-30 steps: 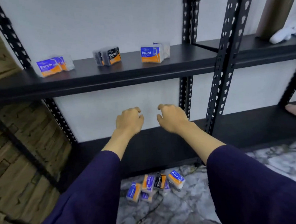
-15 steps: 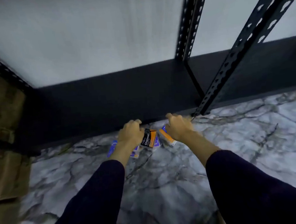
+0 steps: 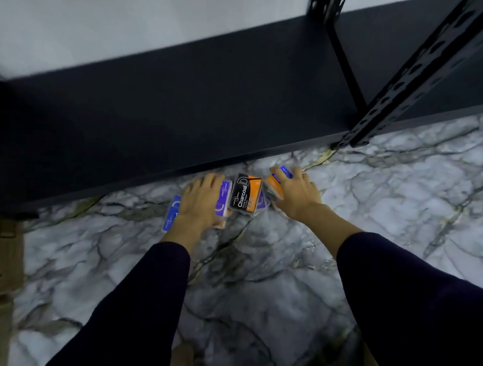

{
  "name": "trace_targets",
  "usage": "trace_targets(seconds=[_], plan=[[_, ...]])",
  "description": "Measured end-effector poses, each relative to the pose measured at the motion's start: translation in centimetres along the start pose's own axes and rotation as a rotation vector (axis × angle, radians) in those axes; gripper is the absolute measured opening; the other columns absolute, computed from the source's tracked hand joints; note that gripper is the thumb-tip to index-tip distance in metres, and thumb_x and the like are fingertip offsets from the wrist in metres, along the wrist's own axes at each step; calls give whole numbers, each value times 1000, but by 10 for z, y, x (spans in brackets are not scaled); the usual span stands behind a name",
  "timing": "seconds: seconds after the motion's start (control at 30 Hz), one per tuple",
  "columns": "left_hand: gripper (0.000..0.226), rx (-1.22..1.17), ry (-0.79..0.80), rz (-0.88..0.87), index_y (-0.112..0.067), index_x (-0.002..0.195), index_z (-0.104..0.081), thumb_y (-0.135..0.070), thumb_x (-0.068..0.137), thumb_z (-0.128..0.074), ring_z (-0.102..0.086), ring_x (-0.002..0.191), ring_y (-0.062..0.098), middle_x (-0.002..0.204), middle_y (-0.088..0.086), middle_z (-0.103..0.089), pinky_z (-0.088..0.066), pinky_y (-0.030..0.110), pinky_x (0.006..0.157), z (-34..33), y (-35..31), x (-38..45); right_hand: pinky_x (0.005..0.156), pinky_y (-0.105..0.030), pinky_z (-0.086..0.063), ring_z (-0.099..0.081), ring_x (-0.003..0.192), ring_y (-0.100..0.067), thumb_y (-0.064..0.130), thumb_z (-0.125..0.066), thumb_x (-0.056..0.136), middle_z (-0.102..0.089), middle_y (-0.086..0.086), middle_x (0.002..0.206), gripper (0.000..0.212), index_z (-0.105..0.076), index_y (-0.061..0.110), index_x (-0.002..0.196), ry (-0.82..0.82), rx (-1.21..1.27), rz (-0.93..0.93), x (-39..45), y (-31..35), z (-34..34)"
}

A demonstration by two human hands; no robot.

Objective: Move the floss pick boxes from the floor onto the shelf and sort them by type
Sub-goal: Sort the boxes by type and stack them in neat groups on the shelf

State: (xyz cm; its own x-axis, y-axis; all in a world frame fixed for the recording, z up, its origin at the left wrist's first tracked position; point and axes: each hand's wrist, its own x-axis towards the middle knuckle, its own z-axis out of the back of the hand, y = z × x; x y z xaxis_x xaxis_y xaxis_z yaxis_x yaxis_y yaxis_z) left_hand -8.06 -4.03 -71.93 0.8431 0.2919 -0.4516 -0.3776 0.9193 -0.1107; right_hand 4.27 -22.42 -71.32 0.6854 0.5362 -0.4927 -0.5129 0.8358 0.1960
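Both hands are reaching down to a small cluster of floss pick boxes lying on the marble-patterned floor [image 3: 380, 216], just in front of the lowest black shelf [image 3: 172, 116]. The left hand [image 3: 200, 203] is lying palm-down over the blue boxes [image 3: 174, 213] at the left of the cluster, its fingers [image 3: 206, 182] stretching forward over them with only a slight bend; whether they are actually gripping a box cannot be told, since the hand is hiding what is under it. The right hand [image 3: 294, 193] is sitting on the blue-and-orange box [image 3: 274, 184] at the right of the cluster, its fingers [image 3: 294, 173] curling over the top of that box while the thumb side is pressing near the orange face, so it is taking hold of it. Between the two hands, the black-and-orange box marked Charcoal [image 3: 245, 194] is lying face-up and untouched, overlapping a purple-blue box beneath it. A perforated black upright [image 3: 415, 67] is standing at the shelf's front edge to the right. Dark sleeves are covering both forearms. Motion blur is softening the small print on the blue labels.
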Motion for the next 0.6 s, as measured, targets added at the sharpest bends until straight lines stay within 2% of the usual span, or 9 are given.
trace_targets(seconds=[0.13,0.33,0.43,0.6], plan=[[101,-93,-46,26,-18,141,-31,-47,59,-82,-45,118,25,130,4,-39,-41,38,100,13,-3,-9,92,-47,-46,-38,118,-38,28,-68,82,-34,-18,134,75,-28,29,145,-84,83,-13,-9,1,9],[101,-388,-187,66,-25,144,-25,-53,63,-79,-42,114,21,124,2,-30,-51,37,83,72,-16,-49,87,-42,-48,-34,113,-34,35,-67,78,-31,-13,124,71,-33,30,141,-244,240,61,-43,16,63],[102,-434,-299,47,-28,146,-22,-54,65,-78,-37,116,20,124,2,-27,-49,37,88,121,-25,-75,85,-44,-48,-33,112,-32,36,-65,79,-30,-12,124,71,-32,31,142,-329,257,126,-70,32,112],[92,-537,-512,44,-30,137,-28,-51,64,-79,-33,116,19,125,2,-28,-43,33,95,220,-39,-136,85,-44,-48,-34,115,-31,42,-61,82,-30,-11,129,68,-32,33,142,-492,221,226,-133,67,212]])
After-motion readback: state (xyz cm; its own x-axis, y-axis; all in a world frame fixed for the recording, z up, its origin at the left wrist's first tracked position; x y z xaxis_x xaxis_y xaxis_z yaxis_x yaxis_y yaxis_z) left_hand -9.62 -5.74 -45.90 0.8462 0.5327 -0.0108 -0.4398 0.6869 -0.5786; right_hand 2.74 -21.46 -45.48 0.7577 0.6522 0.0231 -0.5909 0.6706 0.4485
